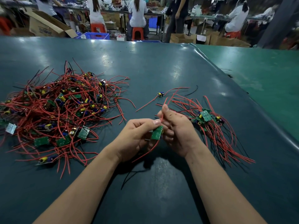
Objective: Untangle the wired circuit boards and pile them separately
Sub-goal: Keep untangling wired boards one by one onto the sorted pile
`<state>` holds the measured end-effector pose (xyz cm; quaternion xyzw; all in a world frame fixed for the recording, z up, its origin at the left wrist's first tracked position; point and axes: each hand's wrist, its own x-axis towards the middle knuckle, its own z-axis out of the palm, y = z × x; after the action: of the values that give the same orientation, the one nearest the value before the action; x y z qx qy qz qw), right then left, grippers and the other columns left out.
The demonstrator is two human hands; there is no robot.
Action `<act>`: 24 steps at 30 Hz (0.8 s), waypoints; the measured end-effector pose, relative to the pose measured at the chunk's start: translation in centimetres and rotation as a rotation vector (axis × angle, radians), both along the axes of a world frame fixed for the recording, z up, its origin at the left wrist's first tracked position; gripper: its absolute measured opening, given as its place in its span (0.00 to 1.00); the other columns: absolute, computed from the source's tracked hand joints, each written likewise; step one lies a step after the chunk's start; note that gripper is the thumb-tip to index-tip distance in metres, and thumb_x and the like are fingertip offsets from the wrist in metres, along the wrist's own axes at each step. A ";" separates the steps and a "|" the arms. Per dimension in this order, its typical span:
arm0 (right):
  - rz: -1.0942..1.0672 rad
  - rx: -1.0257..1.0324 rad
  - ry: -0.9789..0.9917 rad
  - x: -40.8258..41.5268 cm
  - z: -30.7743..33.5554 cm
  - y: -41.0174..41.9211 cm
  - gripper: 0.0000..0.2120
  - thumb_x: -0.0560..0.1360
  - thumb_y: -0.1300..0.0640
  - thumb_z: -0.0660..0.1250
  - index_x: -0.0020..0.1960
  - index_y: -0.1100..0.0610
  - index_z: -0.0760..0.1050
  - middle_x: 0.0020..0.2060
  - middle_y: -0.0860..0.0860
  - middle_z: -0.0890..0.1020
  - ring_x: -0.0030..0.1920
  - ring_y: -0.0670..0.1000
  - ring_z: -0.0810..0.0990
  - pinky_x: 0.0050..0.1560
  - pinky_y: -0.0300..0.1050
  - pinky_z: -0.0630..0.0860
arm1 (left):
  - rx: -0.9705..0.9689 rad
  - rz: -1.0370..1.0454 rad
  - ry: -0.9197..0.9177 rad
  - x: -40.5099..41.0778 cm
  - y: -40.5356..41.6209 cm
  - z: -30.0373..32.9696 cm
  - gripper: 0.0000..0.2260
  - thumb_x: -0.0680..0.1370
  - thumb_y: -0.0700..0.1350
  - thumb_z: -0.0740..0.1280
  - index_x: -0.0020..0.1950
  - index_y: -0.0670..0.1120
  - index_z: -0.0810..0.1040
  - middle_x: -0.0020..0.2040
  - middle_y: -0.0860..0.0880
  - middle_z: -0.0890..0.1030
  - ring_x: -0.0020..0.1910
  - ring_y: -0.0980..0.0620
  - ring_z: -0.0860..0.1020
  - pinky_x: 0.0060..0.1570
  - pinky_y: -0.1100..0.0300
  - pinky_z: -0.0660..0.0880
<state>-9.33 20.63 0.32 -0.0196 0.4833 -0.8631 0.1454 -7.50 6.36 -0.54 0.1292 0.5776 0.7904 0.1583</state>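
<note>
I hold one green circuit board (157,133) above the dark green desk (161,70), between my two hands. My left hand (135,136) has its fingers (156,122) curled round the board, thumb pressed near its top edge. My right hand (175,128) pinches a red wire (163,109) that rises from the board, fingers closed tight on it just above my left thumb. Another red wire from the board hangs below my left hand, and a black wire (129,177) trails beneath my wrists; I think it belongs to the same board, though its upper end is hidden.

To my left lies the big tangled heap (61,107) of boards and red wires. To my right sits the smaller sorted pile (208,123), its wires fanned roughly one way. Between them, further up the desk, a single board (160,94) lies alone, apart from both.
</note>
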 end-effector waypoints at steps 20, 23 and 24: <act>-0.450 0.281 0.072 -0.6 0.0 0.8 0.14 0.82 0.57 0.62 0.44 0.62 0.81 0.21 0.47 0.61 0.19 0.43 0.56 0.20 0.32 0.55 | -0.211 0.153 0.140 -0.2 0.1 -0.6 0.13 0.64 0.53 0.71 0.30 0.43 0.82 0.29 0.43 0.71 0.25 0.53 0.64 0.23 0.66 0.64; -0.451 0.151 -0.007 -0.7 0.1 0.6 0.17 0.83 0.56 0.60 0.37 0.59 0.77 0.21 0.46 0.62 0.18 0.43 0.57 0.20 0.31 0.54 | -0.189 0.108 0.139 -0.1 0.0 -0.7 0.13 0.64 0.52 0.71 0.30 0.42 0.80 0.26 0.50 0.74 0.25 0.53 0.64 0.24 0.66 0.63; -0.440 0.102 -0.034 -0.7 0.2 0.6 0.20 0.82 0.56 0.59 0.33 0.57 0.73 0.20 0.46 0.62 0.17 0.43 0.57 0.20 0.30 0.53 | -0.191 0.090 0.149 -0.1 0.0 -0.7 0.15 0.64 0.52 0.71 0.30 0.39 0.79 0.26 0.51 0.75 0.25 0.54 0.64 0.24 0.66 0.62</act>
<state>-10.04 21.20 0.49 0.1084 0.5164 -0.8486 -0.0374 -7.58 6.33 -1.28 0.1456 0.6654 0.7265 0.0909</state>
